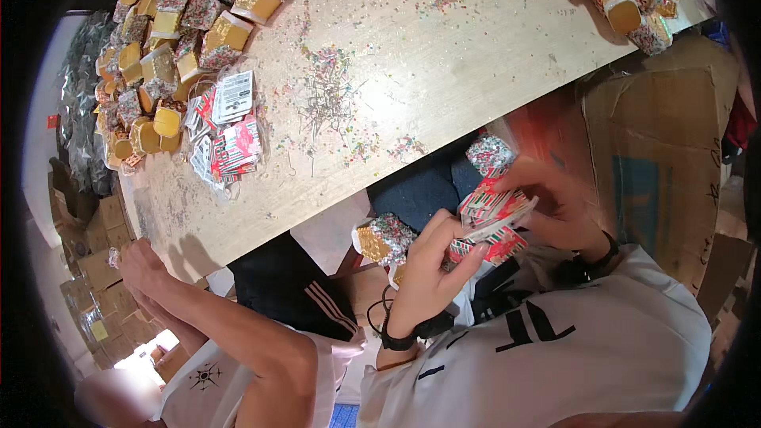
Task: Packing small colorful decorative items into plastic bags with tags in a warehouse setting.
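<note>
Gripping a stack of red, patterned paper tags (491, 222) from both sides, the left hand (432, 269) curls its fingers (468, 257) over the near edge while the right hand (555, 206) pinches the far edge; its fingertips are partly hidden behind the tags. Just beyond the left fingers lies a small sprinkle-covered gold box (384, 239), half blocked by the hand. Another person's hand (143, 265) rests at the wooden table (444, 71) edge, well apart.

Materials, worktop and goods
Table (444, 71): matt pale wood (speckled with glitter); packets (226, 131): glossy plastic; box (666, 158): rough brown cardboard; cards (491, 218): printed paper.
</note>
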Tool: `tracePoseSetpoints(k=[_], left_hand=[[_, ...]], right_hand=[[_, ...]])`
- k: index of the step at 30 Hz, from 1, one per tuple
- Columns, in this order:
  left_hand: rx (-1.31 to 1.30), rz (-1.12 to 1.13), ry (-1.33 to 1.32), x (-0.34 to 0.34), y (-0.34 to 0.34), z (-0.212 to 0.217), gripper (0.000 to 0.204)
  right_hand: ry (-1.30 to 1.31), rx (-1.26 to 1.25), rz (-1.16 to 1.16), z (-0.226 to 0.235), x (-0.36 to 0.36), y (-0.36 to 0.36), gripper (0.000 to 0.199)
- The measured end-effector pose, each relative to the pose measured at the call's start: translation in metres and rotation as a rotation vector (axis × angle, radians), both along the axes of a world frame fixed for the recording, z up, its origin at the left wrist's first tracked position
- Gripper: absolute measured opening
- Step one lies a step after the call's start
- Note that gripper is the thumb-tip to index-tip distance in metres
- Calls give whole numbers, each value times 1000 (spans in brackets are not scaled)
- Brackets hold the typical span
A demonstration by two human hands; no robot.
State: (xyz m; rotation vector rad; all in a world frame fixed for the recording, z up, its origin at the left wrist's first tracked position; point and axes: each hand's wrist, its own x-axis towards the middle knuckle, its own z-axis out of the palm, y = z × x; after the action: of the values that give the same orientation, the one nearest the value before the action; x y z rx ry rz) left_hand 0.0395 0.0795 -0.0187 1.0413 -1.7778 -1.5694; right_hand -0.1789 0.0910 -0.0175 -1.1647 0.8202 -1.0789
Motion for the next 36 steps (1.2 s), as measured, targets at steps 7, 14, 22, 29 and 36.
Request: tracePoseSetpoints(k=[7, 14, 22, 29, 36], left_hand=[[-310, 37, -355, 2, 0, 13, 29], [-523, 157, -358, -7, 0, 23, 59], [-369, 191, 95, -4, 7, 23, 29], [97, 116, 439, 18, 14, 12, 31], [329, 296, 444, 17, 14, 13, 21]], right_hand=[[547, -191, -34, 3, -8, -7, 32], [961, -672, -353, 16, 6, -13, 27], [461, -806, -78, 25, 47, -26, 20], [427, -587, -108, 31, 66, -34, 25], [448, -228, 252, 35, 65, -62, 30]])
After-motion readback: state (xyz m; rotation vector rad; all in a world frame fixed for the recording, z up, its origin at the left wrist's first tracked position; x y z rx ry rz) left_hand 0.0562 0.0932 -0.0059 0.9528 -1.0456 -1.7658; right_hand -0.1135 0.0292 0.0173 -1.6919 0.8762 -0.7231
